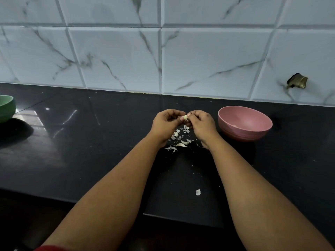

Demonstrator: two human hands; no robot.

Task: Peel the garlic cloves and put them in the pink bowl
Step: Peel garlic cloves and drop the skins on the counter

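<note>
Garlic clove (185, 117) pinched between left hand (165, 124) and right hand (201, 125), mostly hidden by fingertips. Pink bowl (244, 124) at three o'clock; contents barely visible. Peel scraps (179, 137) below.

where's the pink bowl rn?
In the head view the pink bowl stands on the black counter, right of centre near the tiled wall, just beyond the right hand.

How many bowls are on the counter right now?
2: the pink bowl stands right of the hands, and a green bowl sits at the far left edge, partly cut off by the frame.
</note>
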